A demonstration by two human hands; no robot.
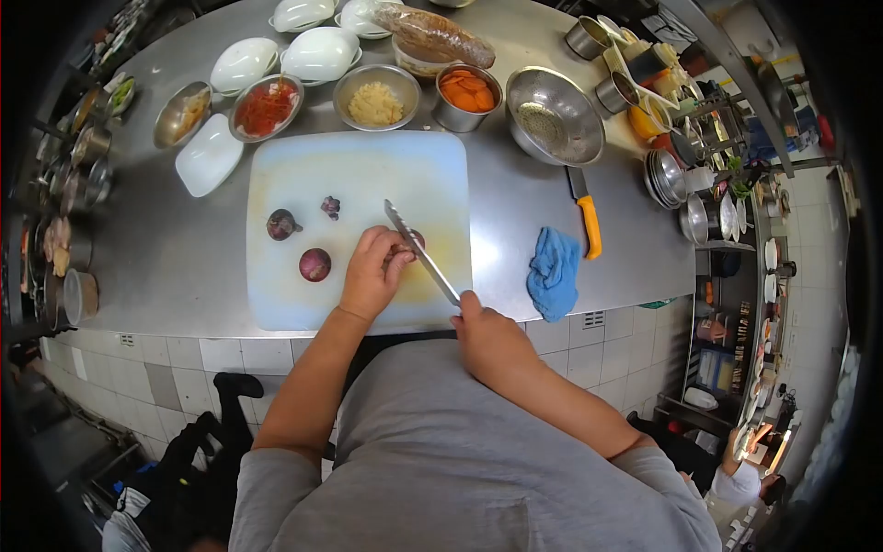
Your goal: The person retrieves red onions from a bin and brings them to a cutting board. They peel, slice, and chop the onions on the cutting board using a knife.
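Note:
My right hand (494, 342) grips the handle of a long knife (430, 263), its blade slanting up and left over the white cutting board (359, 166). With bent fingers, my left hand (371, 274) holds a red onion (418, 238) on the board; the blade crosses in front and hides part of it. A round red onion (315, 265) lies left of that hand. Farther left is a darker onion (280, 224) with a stub on its side. Small purple trimmings (330, 207) lie above them.
Behind the board stand bowls of red strips (267, 108), pale chopped pieces (375, 104) and orange slices (467, 92), plus a steel colander (575, 129). A white dish (210, 156) sits left. To the right are an orange-handled knife (590, 225) and a blue cloth (554, 276).

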